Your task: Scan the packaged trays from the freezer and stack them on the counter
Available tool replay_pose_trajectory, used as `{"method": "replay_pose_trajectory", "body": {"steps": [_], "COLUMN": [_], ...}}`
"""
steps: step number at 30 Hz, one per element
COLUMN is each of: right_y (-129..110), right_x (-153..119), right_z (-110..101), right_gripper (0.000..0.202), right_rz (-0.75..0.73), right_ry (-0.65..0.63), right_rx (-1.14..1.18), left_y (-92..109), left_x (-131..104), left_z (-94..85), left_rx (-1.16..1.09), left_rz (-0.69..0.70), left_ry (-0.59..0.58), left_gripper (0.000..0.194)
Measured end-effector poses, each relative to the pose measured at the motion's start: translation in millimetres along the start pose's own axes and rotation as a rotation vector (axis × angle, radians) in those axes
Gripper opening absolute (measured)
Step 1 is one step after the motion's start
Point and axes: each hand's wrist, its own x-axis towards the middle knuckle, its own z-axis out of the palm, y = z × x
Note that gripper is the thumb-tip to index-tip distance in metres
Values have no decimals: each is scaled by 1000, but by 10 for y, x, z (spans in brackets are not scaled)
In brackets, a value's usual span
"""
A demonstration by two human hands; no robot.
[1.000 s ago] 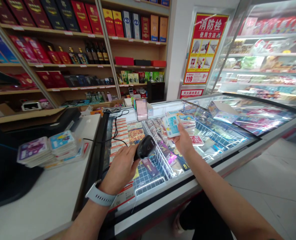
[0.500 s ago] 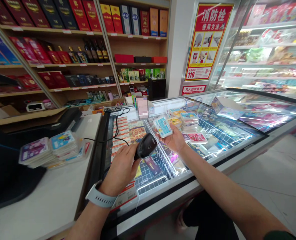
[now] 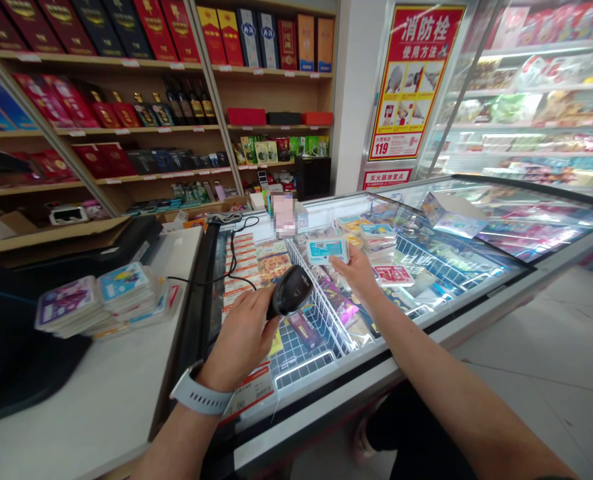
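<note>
My left hand (image 3: 241, 333), with a grey watch band on the wrist, is wrapped round the handle of a black barcode scanner (image 3: 293, 291). The scanner's head points up and to the right, above the glass-topped freezer (image 3: 296, 395). To its upper right, my right hand (image 3: 357, 272) grips the right end of a small flat blue and white pack (image 3: 327, 251), held nearly level over the freezer. Some of my right fingers are hidden behind the pack. Behind that hand, stacks of similar packs (image 3: 377, 235) lie on the freezer.
Further stacks of flat packs (image 3: 126, 288) stand on the white counter (image 3: 126, 387) at left. A black cable (image 3: 233, 257) runs across the freezer. An opened carton (image 3: 453, 212) sits on the freezer at right. Shelves (image 3: 271, 70) with boxes and bottles line the back.
My right hand has turned the pack from a tilted position to nearly level, showing a different printed face. My left hand and the scanner have barely moved.
</note>
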Motion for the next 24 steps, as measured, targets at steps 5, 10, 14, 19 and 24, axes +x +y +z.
{"method": "replay_pose_trajectory", "body": {"steps": [5,10,14,19,24], "right_y": [27,32,-7,-26,-24], "right_x": [22,9,-14,-15,8], "right_z": [-30,32,53,-11,-29], "right_gripper": [31,36,35,40,45], "right_rz": [14,62,194,366,365], "right_ry": [58,14,-88,-245,-241], "right_rx": [87,251,379,550,580], "left_y": [-10,-6,-1,8,22], "left_x": [-6,-11,-7,-1,5], "left_z": [15,14,17,9,-5], "left_rx": [-16,-9,-2,-4,-7], "left_rz": [-4,-19,-16,3,11], "left_ry": [11,-6,-9,-4,-4], "left_gripper": [43,43,43,41,38]}}
